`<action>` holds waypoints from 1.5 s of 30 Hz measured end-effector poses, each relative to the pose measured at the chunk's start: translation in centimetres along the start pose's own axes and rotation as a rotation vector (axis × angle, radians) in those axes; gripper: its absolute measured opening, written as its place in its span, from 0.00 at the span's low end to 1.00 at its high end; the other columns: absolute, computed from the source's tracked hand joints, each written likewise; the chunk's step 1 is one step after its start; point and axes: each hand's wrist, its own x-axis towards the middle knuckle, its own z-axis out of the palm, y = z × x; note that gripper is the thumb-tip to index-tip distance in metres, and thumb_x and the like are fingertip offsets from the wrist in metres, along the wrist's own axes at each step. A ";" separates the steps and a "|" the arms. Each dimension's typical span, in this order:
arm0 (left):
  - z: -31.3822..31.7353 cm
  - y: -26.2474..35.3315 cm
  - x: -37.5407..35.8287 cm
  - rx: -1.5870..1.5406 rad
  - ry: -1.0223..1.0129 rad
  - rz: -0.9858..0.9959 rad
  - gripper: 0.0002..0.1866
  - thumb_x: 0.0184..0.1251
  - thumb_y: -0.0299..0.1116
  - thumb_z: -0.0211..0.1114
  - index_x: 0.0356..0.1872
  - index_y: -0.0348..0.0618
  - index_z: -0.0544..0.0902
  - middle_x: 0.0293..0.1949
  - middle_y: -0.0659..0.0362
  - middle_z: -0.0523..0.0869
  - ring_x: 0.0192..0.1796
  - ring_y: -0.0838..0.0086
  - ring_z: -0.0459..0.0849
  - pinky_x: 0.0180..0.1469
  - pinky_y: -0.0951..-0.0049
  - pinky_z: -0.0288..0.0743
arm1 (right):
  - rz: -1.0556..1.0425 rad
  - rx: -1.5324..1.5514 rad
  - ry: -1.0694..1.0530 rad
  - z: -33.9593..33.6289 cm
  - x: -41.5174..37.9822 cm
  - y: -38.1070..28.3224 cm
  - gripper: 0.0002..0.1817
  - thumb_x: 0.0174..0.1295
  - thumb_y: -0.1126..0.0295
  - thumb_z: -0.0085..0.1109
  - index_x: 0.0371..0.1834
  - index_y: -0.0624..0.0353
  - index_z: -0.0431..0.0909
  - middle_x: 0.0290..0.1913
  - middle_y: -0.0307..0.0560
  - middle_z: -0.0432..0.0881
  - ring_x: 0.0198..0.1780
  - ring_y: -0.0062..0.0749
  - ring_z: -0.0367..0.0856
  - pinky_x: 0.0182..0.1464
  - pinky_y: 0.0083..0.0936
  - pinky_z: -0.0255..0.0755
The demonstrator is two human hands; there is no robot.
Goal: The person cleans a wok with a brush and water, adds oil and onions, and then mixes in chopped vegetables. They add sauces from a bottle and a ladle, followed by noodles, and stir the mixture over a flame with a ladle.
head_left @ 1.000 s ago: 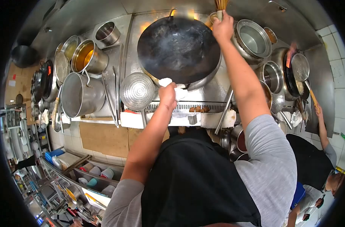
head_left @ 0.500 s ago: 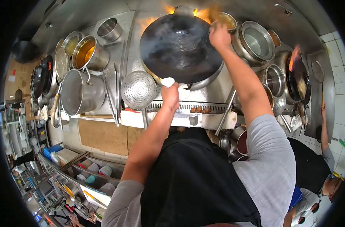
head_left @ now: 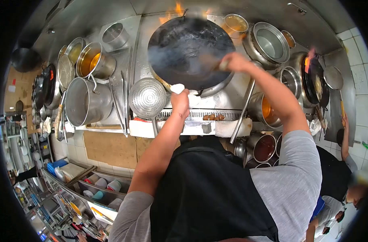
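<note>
A large black wok [head_left: 184, 52] sits on the burner, smoking, with its inside shiny and dark. My left hand [head_left: 180, 103] is closed around a white cloth [head_left: 178, 88] at the wok's near rim. Over the wok's right side, my right hand [head_left: 236, 63] grips a short tool [head_left: 211, 63] whose brownish head is smeared by motion; its exact kind cannot be made out. Beside my left hand, a perforated strainer [head_left: 147, 97] rests on the stove top.
Flames [head_left: 178, 9] rise behind the wok. Left stand a tall pot [head_left: 80, 101] and a pot of orange liquid [head_left: 90, 64]. On the right are a lidless pot of water [head_left: 269, 43] and a metal handle [head_left: 242, 109]. Farther right, another person's hand [head_left: 345, 121] holds a ladle-like strainer [head_left: 333, 78].
My right hand has moved from the wok's far right rim down toward me, bringing the blurred tool over the wok. The wok has shifted slightly; my left hand stays at its near rim.
</note>
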 end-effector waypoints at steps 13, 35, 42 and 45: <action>-4.6 -0.4 -4.6 0.121 -0.271 -0.063 0.12 0.72 0.26 0.68 0.53 0.36 0.82 0.45 0.54 0.89 0.43 0.64 0.91 0.48 0.62 0.88 | 0.588 0.312 0.890 22.6 -14.1 -4.5 0.35 0.74 0.60 0.66 0.83 0.57 0.71 0.69 0.74 0.74 0.68 0.69 0.78 0.72 0.54 0.72; -4.5 -3.7 -12.0 1.243 -0.441 0.791 0.30 0.70 0.37 0.75 0.68 0.30 0.81 0.59 0.38 0.87 0.63 0.44 0.85 0.70 0.53 0.77 | 0.412 0.793 0.807 27.7 -31.0 -3.1 0.28 0.62 0.76 0.64 0.68 0.68 0.78 0.44 0.50 0.87 0.43 0.35 0.86 0.53 0.31 0.81; 4.2 -6.5 -17.7 1.131 -0.719 0.771 0.07 0.69 0.31 0.74 0.40 0.37 0.91 0.34 0.48 0.90 0.37 0.55 0.90 0.46 0.58 0.83 | 0.210 1.486 0.855 26.0 -46.6 -9.4 0.41 0.64 0.85 0.58 0.84 0.58 0.60 0.53 0.47 0.77 0.37 0.24 0.82 0.31 0.26 0.86; 8.4 -10.5 -18.2 1.203 -0.925 0.978 0.11 0.64 0.33 0.78 0.43 0.40 0.91 0.38 0.49 0.90 0.46 0.50 0.88 0.52 0.54 0.81 | 0.347 1.320 0.917 22.9 -50.3 -8.2 0.44 0.66 0.85 0.56 0.88 0.54 0.60 0.49 0.44 0.78 0.29 0.21 0.79 0.27 0.23 0.79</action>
